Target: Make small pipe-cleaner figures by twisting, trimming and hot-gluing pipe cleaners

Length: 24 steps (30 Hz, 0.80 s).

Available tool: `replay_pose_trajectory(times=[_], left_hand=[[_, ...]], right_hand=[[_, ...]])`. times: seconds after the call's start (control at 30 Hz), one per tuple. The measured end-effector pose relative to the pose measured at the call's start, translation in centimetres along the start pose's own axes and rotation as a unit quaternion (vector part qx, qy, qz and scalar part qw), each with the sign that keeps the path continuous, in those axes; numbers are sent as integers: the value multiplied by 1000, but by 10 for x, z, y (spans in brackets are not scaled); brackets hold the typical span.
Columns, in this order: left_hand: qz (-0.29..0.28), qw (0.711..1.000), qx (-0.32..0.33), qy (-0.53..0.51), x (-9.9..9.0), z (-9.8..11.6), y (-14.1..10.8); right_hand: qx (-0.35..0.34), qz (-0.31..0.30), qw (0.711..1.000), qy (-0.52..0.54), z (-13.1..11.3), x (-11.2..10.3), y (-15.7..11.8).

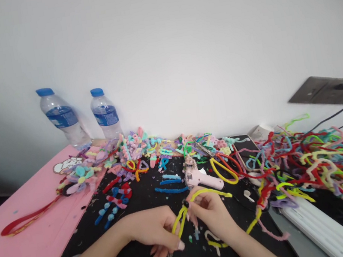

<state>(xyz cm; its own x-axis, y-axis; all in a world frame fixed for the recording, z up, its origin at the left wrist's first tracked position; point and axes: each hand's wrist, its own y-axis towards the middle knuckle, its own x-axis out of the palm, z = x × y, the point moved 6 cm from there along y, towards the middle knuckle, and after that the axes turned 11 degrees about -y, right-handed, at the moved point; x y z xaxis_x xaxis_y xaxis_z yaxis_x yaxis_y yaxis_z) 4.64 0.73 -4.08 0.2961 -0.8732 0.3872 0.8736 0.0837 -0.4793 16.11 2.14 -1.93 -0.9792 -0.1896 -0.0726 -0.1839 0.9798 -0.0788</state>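
Bent yellow pipe cleaners (pixel 180 224) run between my two hands, joined around a small dark piece (pixel 185 204). Their lower ends are pinched by my left hand (pixel 160 230), thumb against fingers. My right hand (pixel 209 211) grips the yellow stems near the dark piece, and one long yellow end sticks out over its knuckles to the right. Just beyond my hands lies a pale pink glue gun (pixel 202 179) on the black work surface. Short blue pipe cleaners (pixel 172 189) lie to its left.
Two water bottles (pixel 106 117) stand against the wall. Finished fuzzy pieces (pixel 133 145) line the back. Scissors (pixel 225 170), a phone (pixel 245 151) and a tangled heap of pipe cleaners (pixel 320 161) are at right, near a white power strip (pixel 323 226). Pink board (pixel 21 230) covers the left.
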Motion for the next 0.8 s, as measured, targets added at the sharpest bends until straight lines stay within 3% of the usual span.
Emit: replay_pose_trajectory(times=[0.13, 0.2, 0.37, 0.6, 0.8], left_hand=[[155, 974, 164, -9, -19, 23, -7], [201, 955, 216, 11, -25, 31, -14], [211, 943, 254, 48, -29, 39, -21], [317, 894, 316, 17, -41, 41, -23], [330, 881, 330, 75, -39, 43, -23]], right_hand=[[-23, 65, 997, 46, 1, -16, 4], [-32, 72, 994, 72, 2, -19, 6], [-25, 65, 990, 126, 0, -18, 6], [-12, 69, 988, 139, -3, -16, 4], [7, 74, 987, 141, -4, -14, 2]])
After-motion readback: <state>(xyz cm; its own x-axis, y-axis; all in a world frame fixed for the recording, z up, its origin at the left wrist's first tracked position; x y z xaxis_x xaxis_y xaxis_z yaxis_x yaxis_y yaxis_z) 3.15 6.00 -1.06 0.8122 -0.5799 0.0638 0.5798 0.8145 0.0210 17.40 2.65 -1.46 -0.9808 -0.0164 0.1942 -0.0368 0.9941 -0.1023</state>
